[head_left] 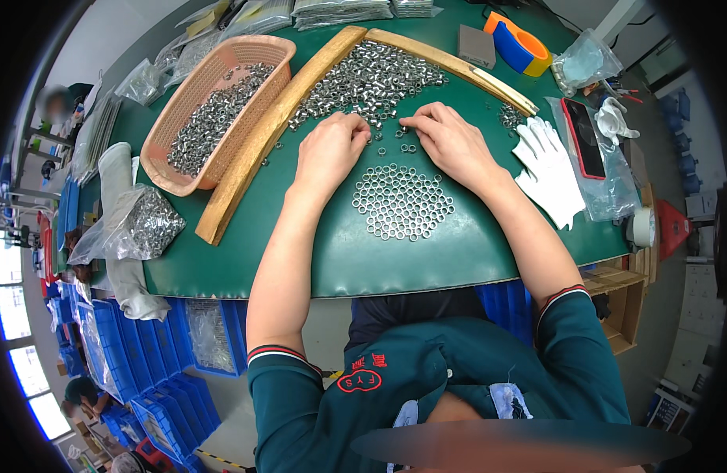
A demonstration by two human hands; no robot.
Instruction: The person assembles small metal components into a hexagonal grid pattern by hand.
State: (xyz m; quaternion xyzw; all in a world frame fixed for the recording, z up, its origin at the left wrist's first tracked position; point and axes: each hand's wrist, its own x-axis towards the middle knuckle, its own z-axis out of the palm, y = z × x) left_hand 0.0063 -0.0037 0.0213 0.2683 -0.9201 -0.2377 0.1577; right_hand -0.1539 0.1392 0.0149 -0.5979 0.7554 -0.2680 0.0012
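Note:
Both hands are at the near edge of a heap of small metal rings (371, 79). My left hand (328, 154) has its fingers curled and pressed together beside the rings; whatever they hold is hidden. My right hand (451, 143) is bent inward, its fingertips closed near a few rings at the heap's edge, and I cannot make out what is in them. Between the hands lie a few loose rings (408, 148). Closer to me, many rings lie flat in a single-layer patch (403, 202) on the green table (324, 264).
Two wooden strips (257, 162) meet in a V around the heap. To the left are a pink basket (213, 169) of metal parts and a filled plastic bag (146, 225). On the right lie white gloves (548, 169), a red-edged phone (582, 140) and an orange-and-blue tape dispenser (517, 47).

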